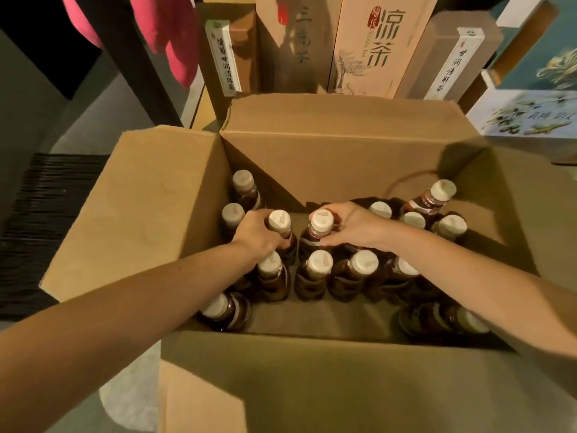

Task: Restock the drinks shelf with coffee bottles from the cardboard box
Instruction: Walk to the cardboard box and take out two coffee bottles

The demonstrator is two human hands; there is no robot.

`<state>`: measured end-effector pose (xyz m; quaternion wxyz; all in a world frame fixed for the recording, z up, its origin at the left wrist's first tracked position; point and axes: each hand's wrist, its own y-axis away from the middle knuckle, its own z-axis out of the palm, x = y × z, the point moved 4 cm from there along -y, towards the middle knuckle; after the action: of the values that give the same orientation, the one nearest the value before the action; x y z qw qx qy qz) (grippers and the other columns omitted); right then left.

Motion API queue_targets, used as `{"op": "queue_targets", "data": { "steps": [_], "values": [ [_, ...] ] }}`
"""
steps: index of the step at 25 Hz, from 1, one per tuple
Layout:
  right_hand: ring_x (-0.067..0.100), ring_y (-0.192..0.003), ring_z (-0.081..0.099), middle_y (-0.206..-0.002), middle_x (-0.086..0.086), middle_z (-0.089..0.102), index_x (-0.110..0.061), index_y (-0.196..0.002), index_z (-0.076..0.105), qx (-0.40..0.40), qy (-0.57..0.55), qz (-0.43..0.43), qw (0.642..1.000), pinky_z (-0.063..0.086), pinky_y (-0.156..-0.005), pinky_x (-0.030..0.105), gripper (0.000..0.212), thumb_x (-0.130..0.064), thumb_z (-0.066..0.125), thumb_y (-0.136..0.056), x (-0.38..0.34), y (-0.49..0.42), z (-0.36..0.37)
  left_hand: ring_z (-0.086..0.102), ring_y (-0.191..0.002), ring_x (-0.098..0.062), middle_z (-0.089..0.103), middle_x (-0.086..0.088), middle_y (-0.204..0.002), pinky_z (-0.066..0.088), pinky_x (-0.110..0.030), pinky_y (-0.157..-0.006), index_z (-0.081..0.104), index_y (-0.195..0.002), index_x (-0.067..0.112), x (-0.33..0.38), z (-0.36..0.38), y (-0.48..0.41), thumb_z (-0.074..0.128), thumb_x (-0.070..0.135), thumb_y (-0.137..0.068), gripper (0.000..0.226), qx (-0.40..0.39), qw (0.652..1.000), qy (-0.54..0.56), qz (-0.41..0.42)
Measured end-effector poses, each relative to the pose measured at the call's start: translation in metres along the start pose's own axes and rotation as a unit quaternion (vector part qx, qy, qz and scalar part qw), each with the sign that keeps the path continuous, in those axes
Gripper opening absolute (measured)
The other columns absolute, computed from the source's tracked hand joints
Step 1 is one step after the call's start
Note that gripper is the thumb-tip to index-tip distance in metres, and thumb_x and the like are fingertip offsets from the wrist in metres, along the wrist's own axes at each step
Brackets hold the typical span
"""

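An open cardboard box (327, 157) fills the middle of the view, its flaps folded outward. Inside stand several dark coffee bottles with cream caps, and one at the near left lies tilted (223, 310). My left hand (256, 234) is wrapped around the neck of one upright bottle (280, 221) near the box's centre. My right hand (352, 225) grips the neck of the bottle beside it (321, 223). Both bottles stand among the others inside the box. The drinks shelf is not in view.
Tall tea gift boxes (365, 45) stand upright behind the box. Printed blue-green cartons (530, 114) are stacked at the right. A dark ribbed mat (46, 214) lies on the floor at the left, and pink fabric (168, 32) hangs at the top left.
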<state>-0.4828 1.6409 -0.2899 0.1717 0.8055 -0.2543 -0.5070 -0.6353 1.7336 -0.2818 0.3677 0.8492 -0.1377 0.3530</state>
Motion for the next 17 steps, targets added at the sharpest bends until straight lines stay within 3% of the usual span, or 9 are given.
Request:
{"op": "queue_targets", "data": {
  "steps": [4, 10, 14, 17],
  "values": [
    [0.016, -0.12, 0.053, -0.124, -0.003, 0.061, -0.02, -0.126, 0.056, -0.008, -0.003, -0.002, 1.0, 0.039, -0.108, 0.042, 0.056, -0.014, 0.077, -0.075, 0.008, -0.005, 0.003, 0.049, -0.125, -0.025, 0.058, -0.008, -0.128, 0.038, -0.041, -0.105, 0.05, -0.133, 0.01, 0.001, 0.0, -0.011, 0.073, -0.002, -0.073, 0.065, -0.029, 0.999, 0.001, -0.036],
    [0.018, -0.119, 0.054, -0.12, 0.0, 0.063, -0.016, -0.12, 0.059, 0.018, -0.029, -0.035, 0.999, 0.039, -0.107, 0.043, 0.047, -0.012, 0.075, -0.077, 0.005, -0.003, 0.007, 0.05, -0.124, -0.025, 0.06, -0.009, -0.126, 0.038, -0.046, -0.108, 0.054, -0.128, 0.009, 0.0, 0.003, -0.014, 0.073, 0.005, -0.075, 0.057, -0.044, 0.999, 0.0, -0.024],
    [0.018, -0.116, 0.057, -0.116, -0.001, 0.065, -0.017, -0.116, 0.062, 0.046, -0.066, -0.043, 0.996, 0.042, -0.105, 0.046, 0.043, -0.014, 0.077, -0.075, 0.001, 0.004, 0.005, 0.053, -0.117, -0.019, 0.061, -0.004, -0.116, 0.041, -0.036, -0.102, 0.055, -0.124, 0.006, 0.009, -0.003, -0.003, 0.073, 0.008, -0.077, 0.05, -0.052, 0.998, 0.006, 0.016],
    [0.019, -0.116, 0.056, -0.121, 0.003, 0.064, -0.014, -0.122, 0.059, 0.077, -0.105, -0.043, 0.991, 0.042, -0.105, 0.04, 0.049, -0.013, 0.076, -0.076, -0.016, 0.014, -0.003, 0.051, -0.112, -0.012, 0.058, 0.003, -0.109, 0.038, -0.027, -0.096, 0.056, -0.12, 0.007, 0.027, -0.018, 0.013, 0.071, 0.009, -0.079, 0.044, -0.056, 0.996, 0.022, 0.061]
  ]
}}
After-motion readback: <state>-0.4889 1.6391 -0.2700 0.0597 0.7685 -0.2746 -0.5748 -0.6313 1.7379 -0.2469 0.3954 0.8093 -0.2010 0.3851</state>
